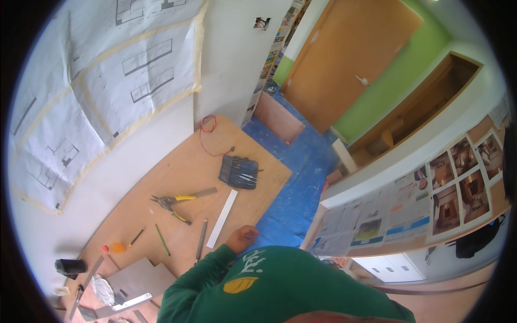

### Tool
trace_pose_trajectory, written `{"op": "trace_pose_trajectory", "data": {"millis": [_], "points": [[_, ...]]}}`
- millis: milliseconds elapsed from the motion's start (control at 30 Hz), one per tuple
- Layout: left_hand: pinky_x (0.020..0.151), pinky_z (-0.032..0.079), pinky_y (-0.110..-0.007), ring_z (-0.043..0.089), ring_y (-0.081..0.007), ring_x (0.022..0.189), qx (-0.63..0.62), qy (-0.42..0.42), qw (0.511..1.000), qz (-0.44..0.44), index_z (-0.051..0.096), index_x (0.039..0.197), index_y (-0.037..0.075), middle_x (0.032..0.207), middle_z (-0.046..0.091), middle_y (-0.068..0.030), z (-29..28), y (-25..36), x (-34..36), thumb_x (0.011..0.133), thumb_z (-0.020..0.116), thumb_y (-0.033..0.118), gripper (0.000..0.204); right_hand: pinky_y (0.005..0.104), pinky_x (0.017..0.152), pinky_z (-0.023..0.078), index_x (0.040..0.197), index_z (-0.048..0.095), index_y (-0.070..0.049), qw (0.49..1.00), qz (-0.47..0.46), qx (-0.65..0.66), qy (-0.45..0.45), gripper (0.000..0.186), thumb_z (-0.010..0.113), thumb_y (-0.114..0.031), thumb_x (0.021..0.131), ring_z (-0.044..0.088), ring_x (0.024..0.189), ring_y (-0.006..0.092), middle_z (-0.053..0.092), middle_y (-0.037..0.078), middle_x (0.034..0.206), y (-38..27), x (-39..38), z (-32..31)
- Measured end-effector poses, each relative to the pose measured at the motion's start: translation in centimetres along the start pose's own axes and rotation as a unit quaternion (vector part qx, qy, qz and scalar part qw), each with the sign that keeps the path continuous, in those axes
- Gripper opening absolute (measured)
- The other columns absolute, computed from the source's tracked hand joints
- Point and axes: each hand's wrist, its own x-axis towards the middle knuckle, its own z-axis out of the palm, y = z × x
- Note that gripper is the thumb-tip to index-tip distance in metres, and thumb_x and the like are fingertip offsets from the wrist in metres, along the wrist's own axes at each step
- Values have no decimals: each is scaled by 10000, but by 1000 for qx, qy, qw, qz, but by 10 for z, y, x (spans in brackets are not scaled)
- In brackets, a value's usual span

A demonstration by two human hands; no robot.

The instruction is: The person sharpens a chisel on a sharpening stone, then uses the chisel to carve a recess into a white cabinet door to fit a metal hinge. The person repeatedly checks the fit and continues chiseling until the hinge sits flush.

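Observation:
My left hand [242, 237], in a green sleeve, is at the table's front right edge with curled fingers around something I cannot make out. Beside it on the wooden table [145, 199] lie a white strip [221, 219] and a grey bar [202, 239]. Farther up are yellow-and-black pliers [175, 206], a dark tool pouch [232, 172] with slim metal tools and a red cable [207, 141]. A green pencil [162, 240], an orange bottle [117, 247], grey boards [134, 277] and a foil dish [102, 290] are at the lower left. My right hand is out of view.
Taped drawings [149, 56] cover the left wall. Blue sheeting [307, 177] lies on the floor, with a pink board [279, 118] near a wooden door [350, 59]. A wooden recess [414, 107] and a ledge with printed sheets and photos [388, 210] are on the right.

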Motion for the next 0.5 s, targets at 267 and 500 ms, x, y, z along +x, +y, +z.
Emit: {"op": "trace_pose_trajectory", "data": {"millis": [267, 500], "points": [[906, 539, -307, 676, -159, 1005, 44, -24, 998, -49, 742, 964, 34, 1076, 733, -61, -3, 28, -7, 949, 742, 110, 77, 443, 950, 505, 1031, 770, -98, 997, 57, 43, -43, 665, 508, -699, 918, 682, 1094, 328, 737, 210, 1097, -49, -3, -38], [886, 530, -304, 676, -159, 964, 51, -13, 999, -8, 662, 1011, 11, 986, 732, -98, 3, 16, -5, 1068, 570, 228, 243, 396, 639, 553, 887, 725, -35, 966, 102, 227, -63, 489, 669, -517, 948, 682, 644, 233, 710, 117, 766, -85, -38, -101]]}}
